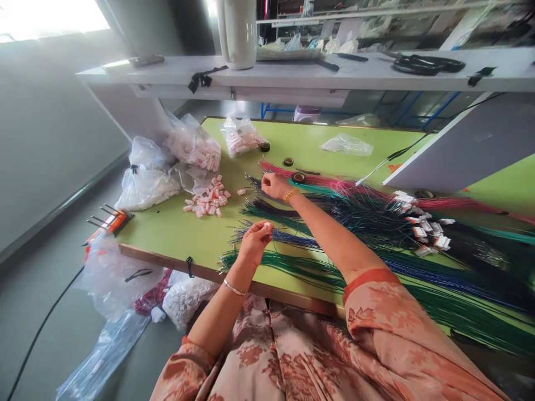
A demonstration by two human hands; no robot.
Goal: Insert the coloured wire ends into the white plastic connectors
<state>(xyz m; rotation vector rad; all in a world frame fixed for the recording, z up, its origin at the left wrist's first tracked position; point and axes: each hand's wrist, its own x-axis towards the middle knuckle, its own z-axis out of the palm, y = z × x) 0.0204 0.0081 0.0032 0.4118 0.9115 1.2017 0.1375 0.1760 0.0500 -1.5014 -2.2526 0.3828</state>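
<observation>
My left hand (pixel 254 245) is closed in a pinch on a small white and pink connector housing (pixel 267 225), held above the blue wires (pixel 292 238). Farther back, my right hand (pixel 276 186) reaches in with its fingers pressed together at the tips of the black wires (pixel 254 181); whatever they pinch is hidden. Red wires (pixel 276 167) lie just behind that hand, and green wires (pixel 288 264) run along the near side. Left of both hands is a loose pile of connector housings (pixel 208 198), with a single housing (pixel 241 191) apart from it.
Bags of housings (pixel 196 146) stand at the table's back left. Tape rolls (pixel 288 161) sit behind the wires. White connectors (pixel 426 225) are clustered on the wires at right. An orange tool with metal prongs (pixel 115 221) is at the left edge. A shelf (pixel 284 81) spans above, carrying a mug (pixel 237 33).
</observation>
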